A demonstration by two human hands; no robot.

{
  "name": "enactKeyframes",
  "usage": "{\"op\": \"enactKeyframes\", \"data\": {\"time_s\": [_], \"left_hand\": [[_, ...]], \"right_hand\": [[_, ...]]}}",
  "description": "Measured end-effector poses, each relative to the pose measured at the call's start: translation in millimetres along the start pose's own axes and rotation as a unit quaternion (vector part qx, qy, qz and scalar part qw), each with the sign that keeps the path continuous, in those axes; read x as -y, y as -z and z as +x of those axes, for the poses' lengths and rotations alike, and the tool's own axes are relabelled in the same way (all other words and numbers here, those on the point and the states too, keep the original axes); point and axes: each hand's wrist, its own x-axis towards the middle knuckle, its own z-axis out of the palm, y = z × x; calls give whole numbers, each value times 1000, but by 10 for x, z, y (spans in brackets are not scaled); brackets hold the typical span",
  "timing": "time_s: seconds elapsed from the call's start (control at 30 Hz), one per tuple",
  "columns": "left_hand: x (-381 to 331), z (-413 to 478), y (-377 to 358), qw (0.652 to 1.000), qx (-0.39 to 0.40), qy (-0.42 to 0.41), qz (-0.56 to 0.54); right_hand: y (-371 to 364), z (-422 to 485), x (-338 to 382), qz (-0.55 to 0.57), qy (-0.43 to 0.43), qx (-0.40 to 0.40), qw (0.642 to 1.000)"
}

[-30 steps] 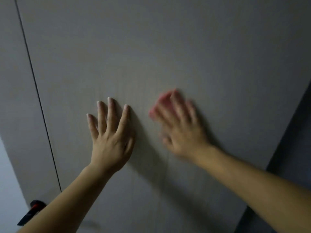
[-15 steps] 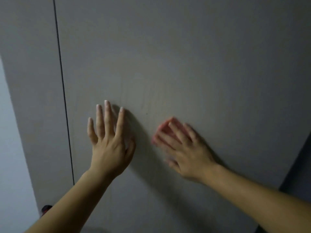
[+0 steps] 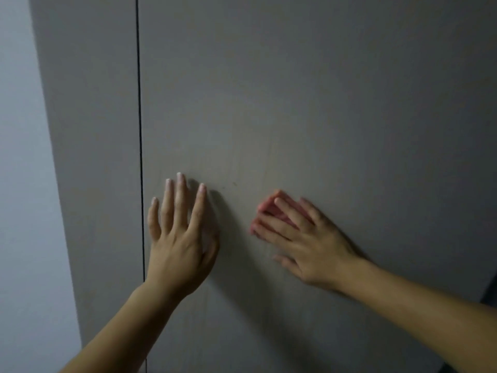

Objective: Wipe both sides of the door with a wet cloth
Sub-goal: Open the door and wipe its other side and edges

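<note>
A plain grey door [image 3: 309,103] fills most of the view in dim light. My left hand [image 3: 180,238] lies flat against it with straight fingers, just right of the dark vertical gap. My right hand [image 3: 304,238] presses a pink cloth [image 3: 271,208] flat onto the door with outstretched fingers. Only a small part of the cloth shows between and beyond the fingertips; the rest is hidden under the hand.
A thin dark gap [image 3: 139,130] runs top to bottom between the door and the grey frame panel [image 3: 91,130]. A paler wall [image 3: 21,184] stands at the far left. A dark strip [image 3: 490,289] shows past the door's edge at lower right.
My right hand has slid the cloth down and left across the door. The view has swung, so the gap now sits further right and the black handle at lower left has dropped from view.
</note>
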Motion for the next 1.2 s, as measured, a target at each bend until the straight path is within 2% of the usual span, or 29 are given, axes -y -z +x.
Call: {"op": "enactKeyframes", "data": {"time_s": [0.07, 0.17, 0.23, 0.27, 0.37, 0.47, 0.53, 0.67, 0.7, 0.73, 0.83, 0.93, 1.0, 1.13, 1.2], "left_hand": [[86, -20, -3, 1000, -1, 28, -2], [162, -25, -28, 999, 7, 34, -3], [190, -25, -26, 1000, 2, 26, -7], [211, -32, -13, 1000, -4, 22, -11], [314, -70, 25, 1000, -20, 7, -19], [459, -112, 36, 999, -20, 23, -14], [544, -135, 26, 999, -8, 36, -13], [652, -143, -8, 1000, -4, 20, -15], [669, -144, -13, 1000, -7, 17, -23], [691, -152, -17, 999, -14, 15, -32], [791, -233, -30, 999, -20, 8, -25], [939, -339, -47, 999, -16, 46, -1], [1014, -362, -61, 998, -14, 65, -2], [1047, -356, -82, 998, -13, 65, -10], [1048, -358, -83, 998, -24, 55, -17]], "right_hand": [[74, 194, -267, -18, -2, -20, 1000], [251, 795, -717, 3, -163, -57, 985], [306, 1061, -629, 27, -245, -58, 967], [267, 1066, -453, 26, -232, -58, 971], [30, 684, 252, 14, -62, -9, 998], [5, 504, 321, 3, 22, 3, 1000], [87, 780, 80, -10, 4, -14, 1000], [303, 1554, -216, 14, -192, -44, 980], [294, 1585, -94, 11, -197, -39, 980], [234, 1523, 93, 4, -165, -30, 986], [42, 1058, 649, 7, -8, 10, 1000], [50, 1022, 585, 2, 44, 3, 999], [151, 1384, 329, 4, 5, -22, 1000], [362, 2113, 70, 3, -171, -34, 985], [255, 1992, 355, -5, -126, -20, 992]]}}
